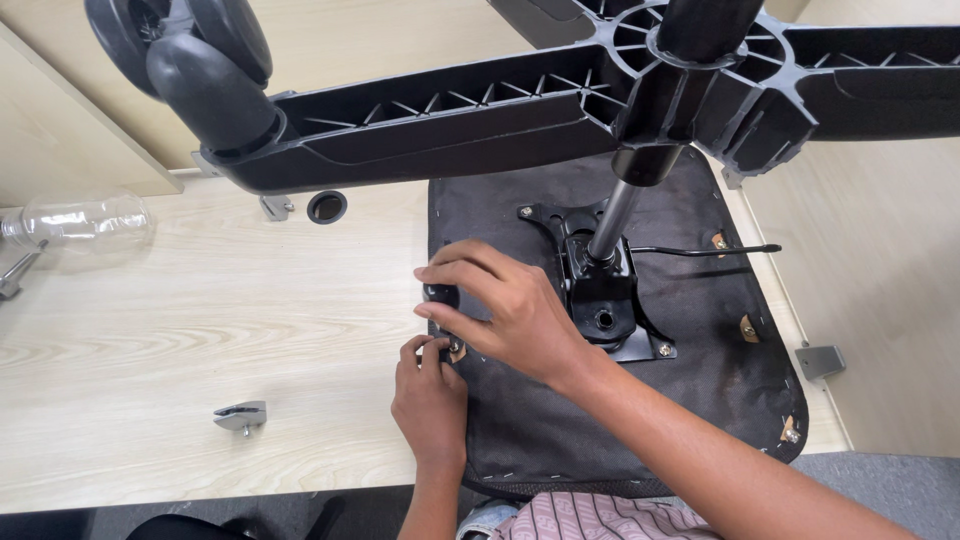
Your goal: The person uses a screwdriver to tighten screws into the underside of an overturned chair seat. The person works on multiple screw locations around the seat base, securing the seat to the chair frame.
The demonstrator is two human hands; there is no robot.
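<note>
Basically an office chair flipped upside down on a light wood table [200,320]: seat underside [600,400], black fabric stapled round the rim, faces up, with the star base [560,100] and one caster [190,60] looming close to the camera on the gas column [612,220]. Both hands work at the seat's left edge. Right hand [505,305] is arched over a small black bracket [440,296], fingers curled and spread around it, pinning it to the seat more than gripping. Left hand [430,395] sits just below, fingertips pinched together at a screw point [456,347] on the seat edge; whether it has a screw or a tool in them, cannot tell, the right hand covers that spot. Handling judgement: the whole chair is heavy and top-heavy like this, stiff plastic and steel, so steady it by the base arms or the metal tilt plate [605,300], not the thin lever [700,250]. The bracket is small, rigid, light, likely to slide on fabric until fastened. Base arms run out of frame top and right. A clear plastic bottle [85,220] lies at the far left, a metal clip [243,415] nearer on the table.
</note>
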